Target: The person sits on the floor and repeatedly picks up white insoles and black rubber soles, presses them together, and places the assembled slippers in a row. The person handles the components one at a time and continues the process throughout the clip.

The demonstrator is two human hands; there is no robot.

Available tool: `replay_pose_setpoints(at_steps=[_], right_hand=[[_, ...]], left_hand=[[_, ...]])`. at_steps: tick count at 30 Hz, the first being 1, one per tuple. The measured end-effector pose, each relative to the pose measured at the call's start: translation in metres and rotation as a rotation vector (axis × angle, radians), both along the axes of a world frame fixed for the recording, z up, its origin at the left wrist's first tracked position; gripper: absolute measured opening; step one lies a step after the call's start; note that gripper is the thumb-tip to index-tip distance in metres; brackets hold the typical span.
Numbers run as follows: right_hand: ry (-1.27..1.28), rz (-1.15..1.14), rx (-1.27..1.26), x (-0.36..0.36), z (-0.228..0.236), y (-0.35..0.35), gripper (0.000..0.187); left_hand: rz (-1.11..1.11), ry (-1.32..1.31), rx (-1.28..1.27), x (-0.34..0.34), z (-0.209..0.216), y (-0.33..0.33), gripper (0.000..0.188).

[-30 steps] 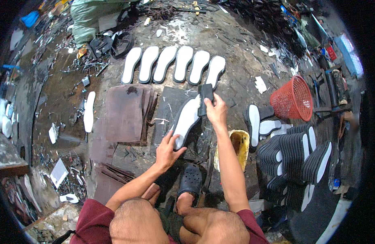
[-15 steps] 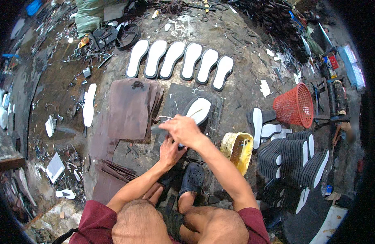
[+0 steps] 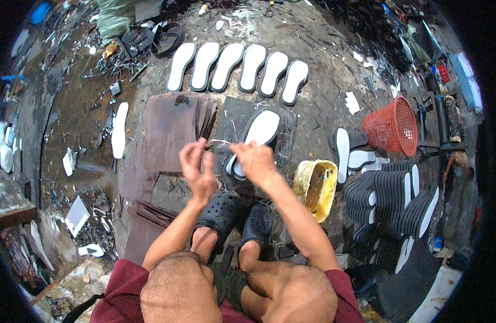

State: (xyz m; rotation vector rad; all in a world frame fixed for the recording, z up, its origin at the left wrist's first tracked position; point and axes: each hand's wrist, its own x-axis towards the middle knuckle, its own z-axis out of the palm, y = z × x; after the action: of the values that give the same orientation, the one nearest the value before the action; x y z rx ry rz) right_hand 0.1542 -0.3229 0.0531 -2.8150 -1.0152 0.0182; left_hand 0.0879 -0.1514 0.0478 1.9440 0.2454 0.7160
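My right hand [image 3: 254,162] is closed, with a blurred grey blade [image 3: 223,152] projecting left from its fingers; it looks like a knife. Under and just beyond this hand lies a white-topped shoe sole [image 3: 263,127] with a dark rim, resting on a dark square sheet [image 3: 231,121]. The hand covers part of the sole's near end. My left hand [image 3: 198,172] is raised to the left, fingers curved and apart, near the brown sheets. A thin pale strip [image 3: 220,141] runs between the two hands; I cannot tell whether either touches it.
Several white-topped soles [image 3: 208,67] form a row beyond the work. Stacked brown sheets [image 3: 170,132] lie left. On the right are a yellow glue-stained container [image 3: 316,188], a red basket [image 3: 390,126] and piled dark soles [image 3: 388,199]. My dark clogs [image 3: 223,212] are close below the hands.
My left hand has left the sole's near end and moved up and left, its fingers spreading. My right hand has shifted slightly right, and more of the sole shows.
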Motion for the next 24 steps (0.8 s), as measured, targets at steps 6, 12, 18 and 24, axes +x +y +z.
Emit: replay_pose_setpoints(at_steps=[6, 12, 18, 24], right_hand=[[-0.011, 0.036, 0.406, -0.075, 0.01, 0.013, 0.039], [-0.001, -0.304, 0.597, 0.012, 0.061, -0.063, 0.041], [0.182, -0.239, 0.455, 0.096, 0.004, -0.095, 0.042], [0.042, 0.094, 0.233, 0.099, 0.005, -0.085, 0.034]], left_hand=[[0.109, -0.112, -0.184, 0.031, 0.026, 0.038, 0.03], [-0.413, 0.235, 0.25, -0.013, -0.023, -0.003, 0.096], [-0.5, 0.379, 0.446, -0.014, -0.024, -0.035, 0.117], [-0.495, 0.353, 0.468, -0.015, -0.026, -0.036, 0.114]])
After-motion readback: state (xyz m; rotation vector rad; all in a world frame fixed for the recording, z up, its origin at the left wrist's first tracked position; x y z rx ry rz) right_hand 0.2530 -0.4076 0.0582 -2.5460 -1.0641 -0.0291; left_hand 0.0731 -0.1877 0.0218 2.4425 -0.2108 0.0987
